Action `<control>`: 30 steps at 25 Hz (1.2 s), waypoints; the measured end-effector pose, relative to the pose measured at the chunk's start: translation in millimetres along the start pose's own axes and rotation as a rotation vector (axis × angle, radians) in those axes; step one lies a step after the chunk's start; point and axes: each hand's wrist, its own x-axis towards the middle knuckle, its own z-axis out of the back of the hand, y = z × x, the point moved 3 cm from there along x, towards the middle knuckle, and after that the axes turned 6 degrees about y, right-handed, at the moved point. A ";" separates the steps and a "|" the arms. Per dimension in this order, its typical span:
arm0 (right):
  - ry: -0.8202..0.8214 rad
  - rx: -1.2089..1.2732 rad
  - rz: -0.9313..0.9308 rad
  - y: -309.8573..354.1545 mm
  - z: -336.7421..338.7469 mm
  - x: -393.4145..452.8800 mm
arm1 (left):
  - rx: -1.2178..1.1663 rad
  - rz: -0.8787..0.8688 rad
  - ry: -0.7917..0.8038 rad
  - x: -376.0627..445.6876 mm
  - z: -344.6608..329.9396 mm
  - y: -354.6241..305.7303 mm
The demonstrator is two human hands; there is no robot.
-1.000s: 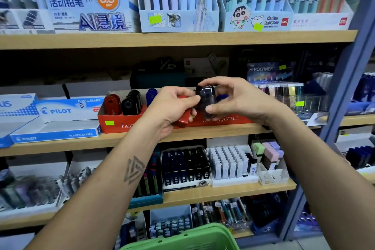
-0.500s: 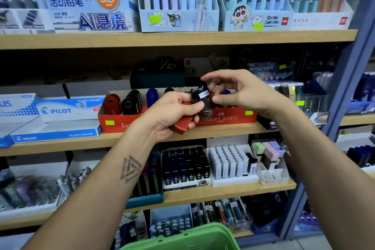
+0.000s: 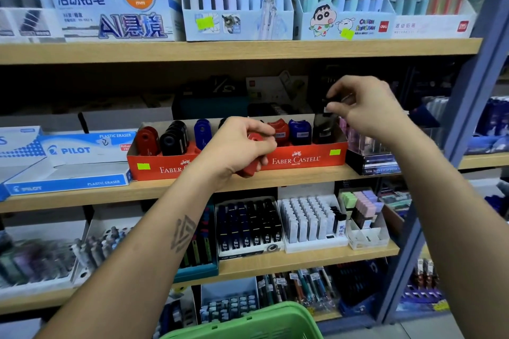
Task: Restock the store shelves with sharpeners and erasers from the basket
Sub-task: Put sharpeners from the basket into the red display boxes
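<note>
A red Faber-Castell display box (image 3: 303,158) on the middle shelf holds red, black and blue sharpeners standing upright. My right hand (image 3: 366,107) pinches the top of a black sharpener (image 3: 326,125) at the box's right end, its lower part inside the box. My left hand (image 3: 237,146) grips a red sharpener (image 3: 252,168) in front of the box's middle. The green basket's rim (image 3: 248,322) shows at the bottom edge.
Blue and white Pilot plastic eraser boxes (image 3: 74,157) lie left of the red box. A clear display stand (image 3: 371,151) is on its right. Pen boxes fill the top shelf (image 3: 248,49); lead refills and erasers fill the lower shelf. A blue upright post (image 3: 468,107) stands at the right.
My right hand has carried the black sharpener away from my left hand to the right end of the red box. My left hand has dropped slightly with the red sharpener.
</note>
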 end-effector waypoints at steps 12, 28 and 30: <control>0.205 -0.290 -0.029 -9.4 -24.1 -4.9 | 0.244 0.073 0.002 1.0 -4.7 5.5; 0.711 0.687 0.215 82.8 -59.6 -32.7 | -0.394 -0.017 -0.032 -8.8 -1.1 -5.5; 0.589 0.737 0.164 78.0 -60.2 -24.6 | -0.400 -0.014 -0.018 -7.4 1.0 -6.9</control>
